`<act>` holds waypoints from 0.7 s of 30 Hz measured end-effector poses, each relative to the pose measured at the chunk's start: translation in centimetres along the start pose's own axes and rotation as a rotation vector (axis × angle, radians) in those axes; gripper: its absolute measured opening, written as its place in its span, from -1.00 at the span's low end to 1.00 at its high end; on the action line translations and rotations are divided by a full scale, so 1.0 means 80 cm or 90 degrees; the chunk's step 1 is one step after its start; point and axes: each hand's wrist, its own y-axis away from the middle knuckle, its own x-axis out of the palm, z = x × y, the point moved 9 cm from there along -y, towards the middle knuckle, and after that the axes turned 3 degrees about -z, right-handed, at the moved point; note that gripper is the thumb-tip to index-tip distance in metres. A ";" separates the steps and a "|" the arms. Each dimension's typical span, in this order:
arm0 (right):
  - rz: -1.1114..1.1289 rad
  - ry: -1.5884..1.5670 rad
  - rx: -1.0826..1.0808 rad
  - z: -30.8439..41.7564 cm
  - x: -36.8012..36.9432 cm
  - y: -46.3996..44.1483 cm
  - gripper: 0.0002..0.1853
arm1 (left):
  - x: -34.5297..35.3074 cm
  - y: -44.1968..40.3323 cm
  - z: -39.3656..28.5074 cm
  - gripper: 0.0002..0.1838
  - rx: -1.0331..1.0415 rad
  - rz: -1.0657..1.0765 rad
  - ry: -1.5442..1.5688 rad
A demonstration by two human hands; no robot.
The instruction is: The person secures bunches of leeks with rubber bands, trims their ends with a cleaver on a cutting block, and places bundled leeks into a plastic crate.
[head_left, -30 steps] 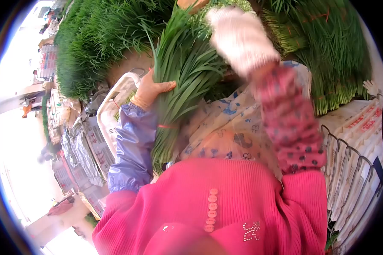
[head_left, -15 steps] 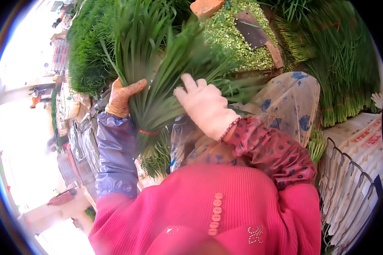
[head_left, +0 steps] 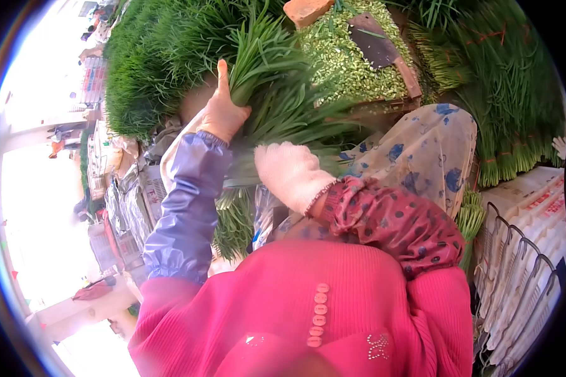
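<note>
My left hand (head_left: 225, 114), in a thin tan glove, reaches up beside the green chives (head_left: 258, 53). One finger points away from me and the thumb is spread from it, with chive leaves against the gap; its other fingers are hidden. My right hand (head_left: 289, 173), in a white knitted glove, is curled closed at the lower end of a bunch of chives (head_left: 295, 116). The leaves of that bunch fan out away from me and to the right, smeared by motion. I cannot see its tie.
A cleaver (head_left: 377, 44) lies on chopped pale stem bits (head_left: 333, 56), near an orange-brown brick (head_left: 307, 9). Tied chive bundles (head_left: 509, 94) are stacked at right, above a wire rack (head_left: 522, 242) with white packaging. More chives (head_left: 148, 75) are heaped at left.
The banded bunch stood upright between my hands; now it is lower and leans right, its red band out of sight. My left hand has moved right and away from me. My right hand has curled closed.
</note>
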 end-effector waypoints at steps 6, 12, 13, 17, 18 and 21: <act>-0.018 -0.014 0.047 -0.016 0.031 -0.003 -0.78 | 0.029 -0.010 0.044 -0.04 -0.119 0.092 0.136; 0.154 -0.084 0.071 -0.056 0.012 0.005 -0.25 | 0.029 0.000 0.061 -0.44 -0.243 0.134 0.436; 0.157 -0.086 0.071 -0.054 0.013 0.010 -0.25 | 0.029 0.002 0.064 -0.44 -0.246 0.135 0.435; 0.177 -0.098 0.063 -0.048 0.014 0.024 -0.38 | 0.026 0.006 0.055 -0.51 -0.241 0.126 0.509; 0.123 -0.081 0.052 -0.050 0.015 0.022 -0.36 | 0.022 0.006 0.051 -0.51 -0.232 0.128 0.518; 0.035 -0.066 0.025 -0.049 0.012 0.019 -0.31 | 0.017 0.007 0.053 -0.53 -0.227 0.129 0.553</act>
